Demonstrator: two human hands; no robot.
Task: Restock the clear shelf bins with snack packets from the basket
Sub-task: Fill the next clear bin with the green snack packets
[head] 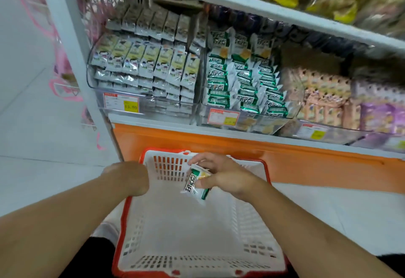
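Stocked shelf bins (144,102) behind, right hand (221,174) gripping green packet (196,184) over basket (122,223)

The basket (258,218) is white with a red rim, the held packet (195,184) green and white (black lettering), the shelf base (285,159) orange, the price tags (131,105) yellow.

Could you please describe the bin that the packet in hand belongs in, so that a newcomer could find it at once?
Look at the lower shelf above the orange base panel. Three clear bins sit along it; take the middle bin. It alone holds green-and-white packets, matching the packet held in the right hand.
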